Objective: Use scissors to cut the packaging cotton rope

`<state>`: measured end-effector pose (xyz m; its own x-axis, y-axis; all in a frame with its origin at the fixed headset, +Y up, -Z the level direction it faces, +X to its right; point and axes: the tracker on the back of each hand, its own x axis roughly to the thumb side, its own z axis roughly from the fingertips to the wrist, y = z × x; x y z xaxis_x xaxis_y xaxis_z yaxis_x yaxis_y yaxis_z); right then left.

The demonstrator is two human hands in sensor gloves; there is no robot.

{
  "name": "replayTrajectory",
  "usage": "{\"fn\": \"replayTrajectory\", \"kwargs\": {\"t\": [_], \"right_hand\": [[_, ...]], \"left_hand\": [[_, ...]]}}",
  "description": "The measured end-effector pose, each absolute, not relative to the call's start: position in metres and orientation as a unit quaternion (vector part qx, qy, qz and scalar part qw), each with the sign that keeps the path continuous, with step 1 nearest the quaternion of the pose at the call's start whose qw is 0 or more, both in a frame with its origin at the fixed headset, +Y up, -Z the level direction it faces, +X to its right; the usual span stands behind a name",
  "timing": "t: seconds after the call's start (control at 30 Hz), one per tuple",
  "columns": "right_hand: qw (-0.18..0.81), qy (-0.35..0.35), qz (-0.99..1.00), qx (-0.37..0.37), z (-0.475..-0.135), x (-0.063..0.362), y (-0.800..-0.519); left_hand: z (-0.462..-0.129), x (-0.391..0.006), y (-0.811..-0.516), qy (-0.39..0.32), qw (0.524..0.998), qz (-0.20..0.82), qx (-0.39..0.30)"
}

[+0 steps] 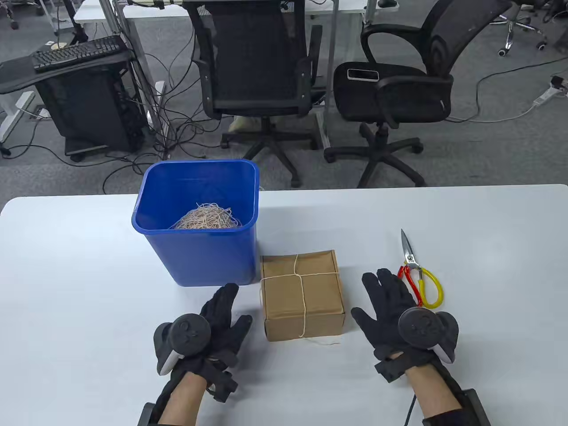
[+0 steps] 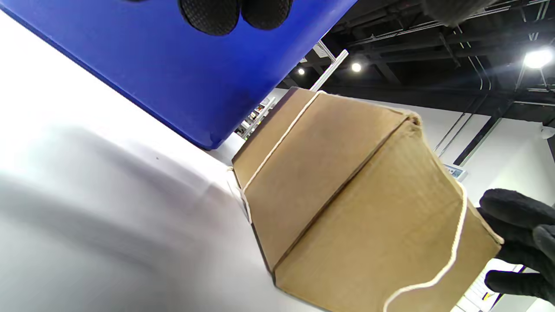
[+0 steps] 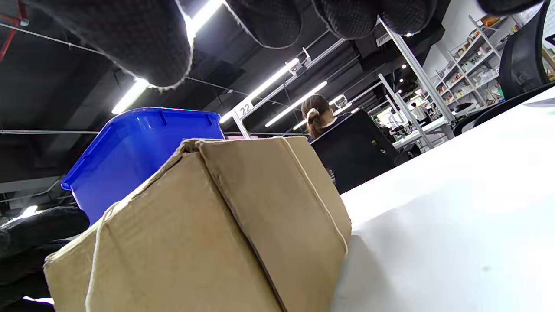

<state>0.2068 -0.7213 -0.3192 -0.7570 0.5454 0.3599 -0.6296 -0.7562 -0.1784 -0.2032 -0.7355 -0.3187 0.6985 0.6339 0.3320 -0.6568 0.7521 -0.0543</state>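
- On the white counter (image 1: 88, 248), near its middle, sits a brown box (image 1: 302, 301) tied crosswise with cotton rope (image 1: 301, 293); a loose rope end trails off the box's near edge toward 5 o'clock.
- Just at 10 o'clock of the box, almost touching it, stands a blue bin (image 1: 199, 248) holding a tangle of rope scraps (image 1: 206, 218).
- At 3 o'clock of the box, well apart from it, lie scissors (image 1: 417, 270) with blades pointing to 12 o'clock, one handle loop red, the other yellow.
- The left hand (image 1: 213, 324) rests flat on the counter at 9 o'clock of the box, its grip spread, holding nothing; fingertips reach close to the bin's base.
- The right hand (image 1: 390, 306) lies flat at 3 o'clock of the box, between box and scissors, its grip spread and bare; whether its outer fingers touch the red handle I cannot tell.
- From the left wrist view, the box (image 2: 347, 195) fills the frame with the rope (image 2: 455, 242) running over its edges, the bin wall (image 2: 173, 65) behind it, and the right hand's fingers (image 2: 516, 216) showing past the box's far side.
- From the right wrist view, the box (image 3: 208, 225) stands close, the bin (image 3: 130, 147) behind it.
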Motion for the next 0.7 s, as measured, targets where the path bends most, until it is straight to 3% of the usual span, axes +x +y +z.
{"fn": "replayTrajectory", "kwargs": {"t": [0.7], "right_hand": [[0.313, -0.13, 0.929, 0.15, -0.3164, 0.2029, -0.726]], "left_hand": [[-0.319, -0.2074, -0.7278, -0.178, 0.907, 0.379, 0.042]]}}
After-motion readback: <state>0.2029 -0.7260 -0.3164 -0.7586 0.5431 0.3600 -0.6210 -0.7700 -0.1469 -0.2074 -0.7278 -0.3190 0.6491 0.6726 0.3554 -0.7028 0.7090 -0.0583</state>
